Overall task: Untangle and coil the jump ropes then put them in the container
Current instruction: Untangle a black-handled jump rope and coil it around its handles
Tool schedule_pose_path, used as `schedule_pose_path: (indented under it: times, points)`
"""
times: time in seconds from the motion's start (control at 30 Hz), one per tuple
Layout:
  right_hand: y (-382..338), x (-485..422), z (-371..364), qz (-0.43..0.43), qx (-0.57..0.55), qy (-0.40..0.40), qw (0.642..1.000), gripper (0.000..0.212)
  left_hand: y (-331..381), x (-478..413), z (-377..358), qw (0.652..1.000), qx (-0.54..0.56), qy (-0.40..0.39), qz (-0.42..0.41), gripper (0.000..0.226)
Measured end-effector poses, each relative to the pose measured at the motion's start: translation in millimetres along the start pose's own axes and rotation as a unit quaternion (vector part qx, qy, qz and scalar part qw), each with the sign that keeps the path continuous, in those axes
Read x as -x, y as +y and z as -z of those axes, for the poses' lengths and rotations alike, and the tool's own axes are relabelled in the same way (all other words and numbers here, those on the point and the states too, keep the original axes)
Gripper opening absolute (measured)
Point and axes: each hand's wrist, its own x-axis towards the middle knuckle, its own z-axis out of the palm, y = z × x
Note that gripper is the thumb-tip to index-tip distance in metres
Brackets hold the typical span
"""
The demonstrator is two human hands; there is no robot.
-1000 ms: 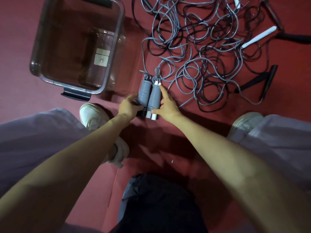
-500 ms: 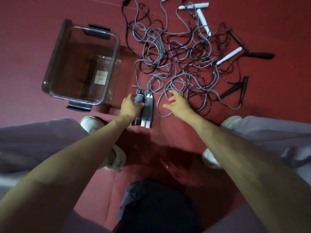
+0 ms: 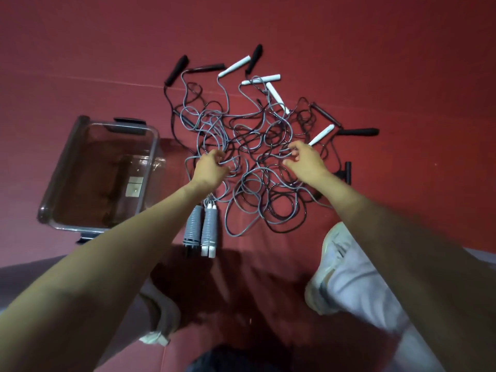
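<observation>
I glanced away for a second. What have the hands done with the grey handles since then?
Both hands let go of the grey handles and moved forward into the tangle. The left hand now grips grey cord; whether the right hand holds any is unclear. The handles lie side by side on the floor; the container stayed empty.

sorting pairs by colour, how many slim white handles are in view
4. One white handle farthest away, a second right of it, a third just nearer, a fourth by the right hand. The cords may hide others.
</observation>
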Motion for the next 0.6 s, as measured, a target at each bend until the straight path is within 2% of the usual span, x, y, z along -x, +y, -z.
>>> schedule_pose_path:
  times: [0.2, 0.33, 0.43, 0.5, 0.6]
  points:
    - [5.5, -32.0, -48.8, -0.002, 0.034, -0.068, 0.997, 0.05, -40.9, -27.6, -11.3, 0.993, -0.105, -0.047, 0.033, 0.04]
    - [6.1, -51.6, -76.3, 0.002, 0.055, -0.07, 0.996, 0.058, -60.3, -39.9, -23.4, 0.997, -0.054, -0.033, 0.045, 0.035]
    - [5.3, -69.3, -83.9, -0.033, 0.048, -0.033, 0.998, 0.058, -63.2, -48.8, -31.6, 0.999, -0.006, -0.033, 0.03, 0.029]
    - [5.3, -82.4, -84.2, -0.058, 0.022, -0.039, 0.997, 0.059, -61.8, -55.1, -37.3, 0.998, 0.008, -0.05, 0.022, 0.028]
    - [5.3, -93.7, -85.5, -0.044, -0.023, -0.028, 0.998, 0.046, -59.7, -63.8, -46.2, 0.998, -0.005, -0.065, 0.006, 0.031]
